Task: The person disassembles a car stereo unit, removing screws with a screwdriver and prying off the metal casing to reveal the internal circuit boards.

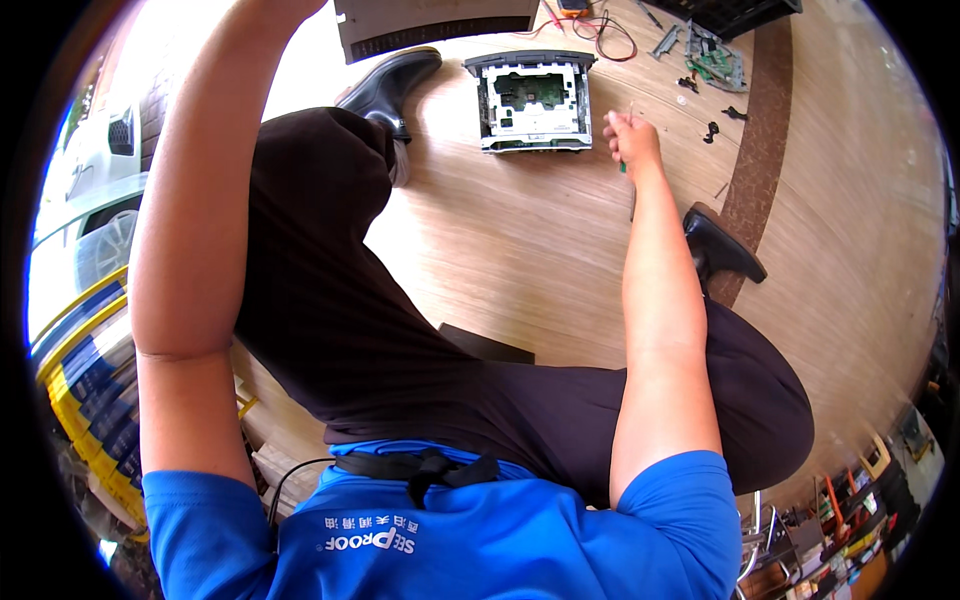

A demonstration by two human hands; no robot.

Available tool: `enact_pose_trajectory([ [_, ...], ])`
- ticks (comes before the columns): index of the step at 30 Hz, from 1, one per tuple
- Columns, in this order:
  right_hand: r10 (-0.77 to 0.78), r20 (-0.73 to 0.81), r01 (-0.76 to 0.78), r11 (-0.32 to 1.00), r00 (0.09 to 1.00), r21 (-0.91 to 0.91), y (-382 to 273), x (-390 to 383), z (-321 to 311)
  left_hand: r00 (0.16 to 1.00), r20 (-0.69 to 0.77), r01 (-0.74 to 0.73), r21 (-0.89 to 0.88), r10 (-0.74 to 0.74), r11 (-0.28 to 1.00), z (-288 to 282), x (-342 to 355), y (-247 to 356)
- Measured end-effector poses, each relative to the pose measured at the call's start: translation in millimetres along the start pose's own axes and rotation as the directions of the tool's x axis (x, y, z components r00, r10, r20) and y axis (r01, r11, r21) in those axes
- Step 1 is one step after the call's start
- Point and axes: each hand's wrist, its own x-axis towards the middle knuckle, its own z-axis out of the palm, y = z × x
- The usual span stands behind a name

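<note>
My right hand (632,142) is closed around a thin screwdriver, whose green handle (623,167) shows below the fingers. It is just right of an opened car-radio-like unit (535,120), apart from it. White metal framing surrounds a green circuit board inside that unit, and a dark panel runs along its far edge. My left arm (205,190) reaches up past the upper left edge of the picture, so its hand is cut off from sight.
A grey box-like piece (440,22) is at the top, beyond my boot (392,88). A multimeter (574,6) with red and black leads (612,42), circuit board parts (715,62) and small black pieces (711,132) lie on the wooden floor. A dark flat panel (485,343) rests between my legs.
</note>
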Motion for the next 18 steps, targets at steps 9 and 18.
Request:
enact_pose_trajectory([
  [9, -0.307, 0.517, 0.082, 0.908, 0.799, 0.412, -118.6, -47.9, 35.4, 0.972, 0.202, 0.174, -0.276, -0.120, 0.945, -19.6, 16.3, -43.0],
  [18, -0.387, 0.563, 0.062, 0.858, 0.731, 0.509, -115.8, -64.3, 60.4, 0.951, 0.214, 0.257, -0.158, -0.221, 0.953, 13.2, -2.5, -75.6],
])
